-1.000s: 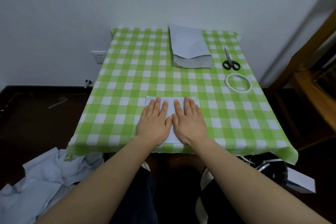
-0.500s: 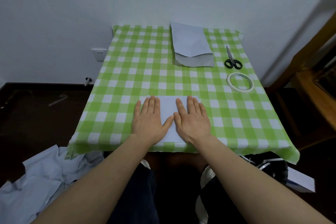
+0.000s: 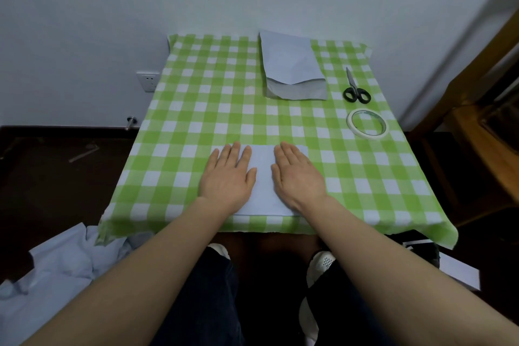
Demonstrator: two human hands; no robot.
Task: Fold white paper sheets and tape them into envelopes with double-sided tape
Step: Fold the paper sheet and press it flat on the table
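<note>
White folded sheet (image 3: 262,177) sits at the near edge of the green check cloth (image 3: 174,177); left hand (image 3: 227,177) and right hand (image 3: 297,177) lie flat on it, fingers straight, pressing the crease; folding's underway, taping not started I'd guess; tape roll (image 3: 367,124) lies untouched far right; scissors (image 3: 355,90) beyond; paper pile (image 3: 292,70) at the far edge.

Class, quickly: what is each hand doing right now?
Left hand: open, pressing flat on the folded white paper.
Right hand: open, pressing flat on the same paper.
</note>
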